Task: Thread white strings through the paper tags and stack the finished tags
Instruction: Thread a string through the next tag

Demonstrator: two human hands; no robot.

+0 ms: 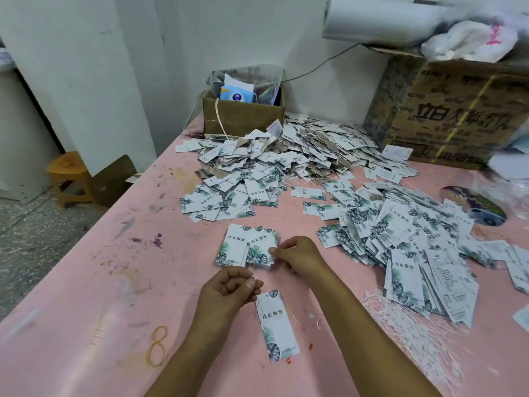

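My left hand (229, 287) has its fingers curled and pinches a thin string at the top of a white leaf-printed tag (276, 325), which hangs below it over the pink table (94, 270). My right hand (297, 255) pinches something small, apparently the string's other end, right next to a small stack of tags (243, 247). A bundle of loose white strings (400, 319) lies on the table to the right. Beside it spreads a big heap of unsorted tags (415, 247).
A larger tag pile (286, 156) fills the back of the table, in front of a small cardboard box (243, 116). A big carton (458, 116) stands back right. Yellow rubber bands (157, 345) lie near left. An orange stool (68, 176) is on the floor.
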